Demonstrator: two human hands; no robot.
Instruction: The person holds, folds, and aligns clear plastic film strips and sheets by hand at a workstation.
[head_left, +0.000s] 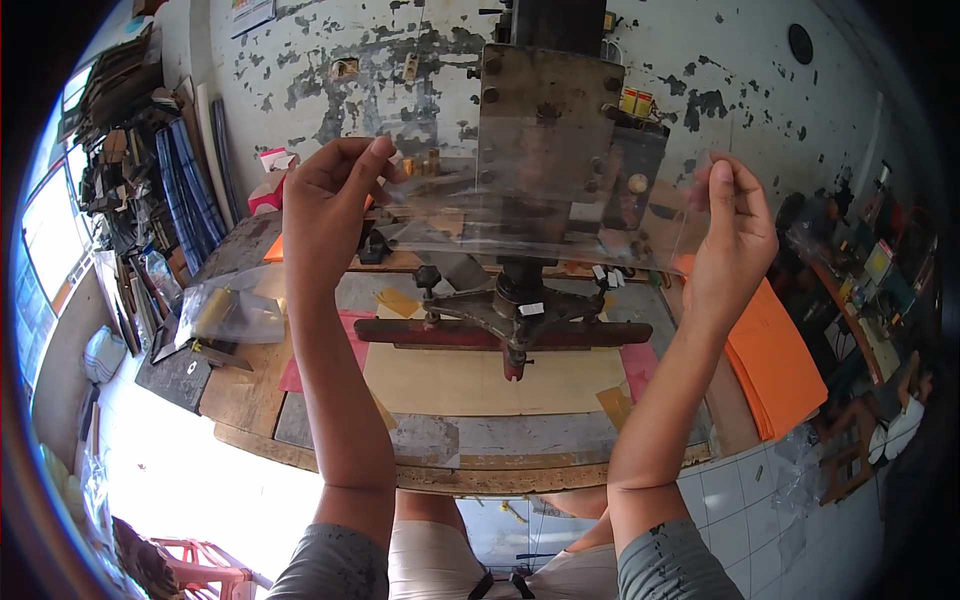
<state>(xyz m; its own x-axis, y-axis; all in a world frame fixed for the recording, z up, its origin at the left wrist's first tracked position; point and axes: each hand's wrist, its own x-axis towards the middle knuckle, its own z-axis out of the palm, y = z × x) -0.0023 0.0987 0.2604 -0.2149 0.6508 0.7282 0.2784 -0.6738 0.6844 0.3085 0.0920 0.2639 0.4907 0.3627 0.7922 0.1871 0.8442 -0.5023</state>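
Observation:
Between my raised hands a clear plastic sheet or bag (450, 215) is stretched wide, and the machine shows through it. My left hand (335, 195) pinches its left end between thumb and fingers. At the right end, my right hand (738, 215) grips the plastic in the same way. Behind and below it stands a dark metal press (515, 290) with a long reddish-brown bar (440, 332). Under the bar lies a cream board (470, 385), with pink sheets (640, 362) showing at its sides and brown tape at its corners.
Orange folded material (775, 360) is stacked on the table's right side. On the left lies a clear plastic bag (235, 310) with something yellowish inside. Boards and rolls (120, 160) lean by the window. Another person (900, 420) sits at the far right. A pink stool (205, 570) stands lower left.

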